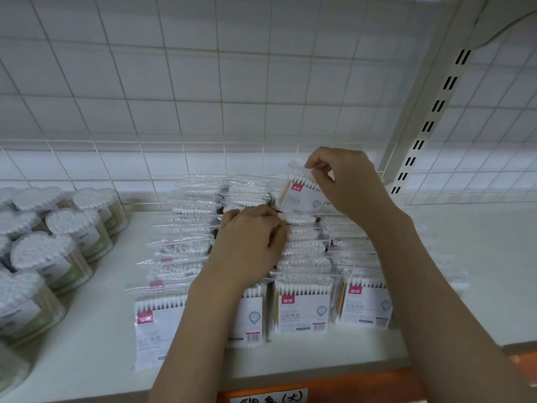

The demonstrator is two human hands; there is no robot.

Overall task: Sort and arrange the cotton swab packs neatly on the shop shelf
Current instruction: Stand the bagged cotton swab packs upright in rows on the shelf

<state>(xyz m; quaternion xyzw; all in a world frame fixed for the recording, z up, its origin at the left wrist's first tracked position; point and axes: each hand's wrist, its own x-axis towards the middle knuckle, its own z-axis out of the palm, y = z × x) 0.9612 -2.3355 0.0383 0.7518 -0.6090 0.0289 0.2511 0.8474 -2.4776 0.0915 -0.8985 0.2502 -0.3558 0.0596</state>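
White shelf point(436, 286), flat and pale, with an orange strip point(334, 379) along the front edge and a handwritten label point(268, 397) on it. Behind the shelf, a white wire grid point(203, 82) in front of the wall; at the right back corner, a slotted upright post point(436, 106).

Rows of bagged swab packs point(302, 306) standing in the middle of the shelf, from the front edge toward the back, each with a red mark and a barcode. Left hand point(250, 242) resting on top of the middle rows, fingers curled down among the packs; cannot tell if anything is gripped. Right hand point(348, 181) near the back edge, pinching the top of one raised pack point(300, 190) with thumb and fingers, this pack tilted and lifted above the rows.

Round clear tubs point(58, 257) at the left end of the shelf, close together, full of swabs with white tips up.
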